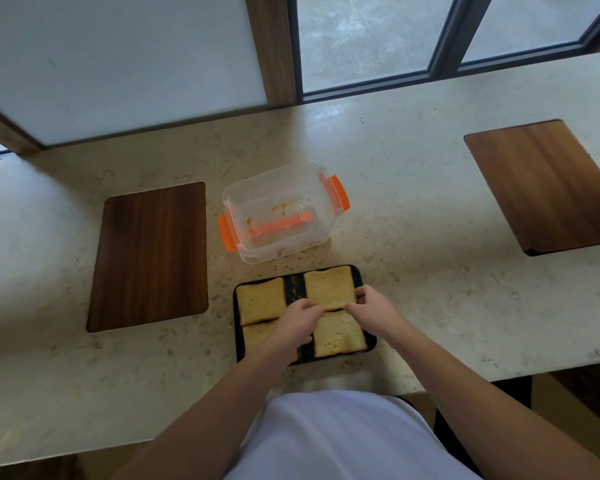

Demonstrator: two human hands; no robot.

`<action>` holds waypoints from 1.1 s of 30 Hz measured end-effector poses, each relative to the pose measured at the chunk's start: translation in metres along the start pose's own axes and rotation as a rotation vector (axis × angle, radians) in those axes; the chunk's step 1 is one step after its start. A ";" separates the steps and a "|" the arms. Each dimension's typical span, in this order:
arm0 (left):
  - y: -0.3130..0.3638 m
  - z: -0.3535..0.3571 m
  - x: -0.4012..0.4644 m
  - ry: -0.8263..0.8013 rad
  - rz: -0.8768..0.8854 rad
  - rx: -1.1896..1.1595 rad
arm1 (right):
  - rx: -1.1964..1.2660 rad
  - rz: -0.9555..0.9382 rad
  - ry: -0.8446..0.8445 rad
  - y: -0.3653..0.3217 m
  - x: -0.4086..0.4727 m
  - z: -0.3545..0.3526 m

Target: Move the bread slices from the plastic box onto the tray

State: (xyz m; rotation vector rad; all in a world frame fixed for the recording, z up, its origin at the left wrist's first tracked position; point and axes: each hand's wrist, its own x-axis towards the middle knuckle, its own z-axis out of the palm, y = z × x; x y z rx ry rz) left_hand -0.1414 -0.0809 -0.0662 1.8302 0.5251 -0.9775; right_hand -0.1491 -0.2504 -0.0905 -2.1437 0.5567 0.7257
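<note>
A black tray (294, 282) lies on the counter in front of me with several bread slices on it. The far right slice (328, 285) is pinched at its near edge by both hands: my left hand (297, 322) at its left corner, my right hand (373, 308) at its right corner. Another slice (258, 299) lies far left, one (340, 336) near right, and one near left (255, 336) is mostly hidden under my left hand. The clear plastic box (281, 213) with orange clips stands behind the tray, holding only crumbs and an orange handle piece.
A dark wooden board (149, 254) is set into the counter at the left and another (548, 185) at the right. A window and wall panel run along the counter's far edge. The counter's front edge is just below the tray.
</note>
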 end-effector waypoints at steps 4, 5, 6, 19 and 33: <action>-0.010 -0.004 -0.002 0.014 0.035 -0.003 | -0.061 0.020 0.039 -0.002 -0.006 0.004; -0.014 -0.005 -0.003 0.022 0.059 0.003 | -0.086 0.018 0.050 -0.003 -0.008 0.006; -0.018 -0.007 -0.003 0.031 0.094 0.017 | -0.116 0.014 0.064 -0.004 -0.011 0.007; -0.038 -0.036 -0.021 0.394 0.608 0.961 | -0.411 -0.067 0.095 -0.042 -0.039 0.038; -0.071 -0.006 -0.055 0.333 0.481 1.086 | -0.641 -0.159 0.054 -0.027 -0.109 0.041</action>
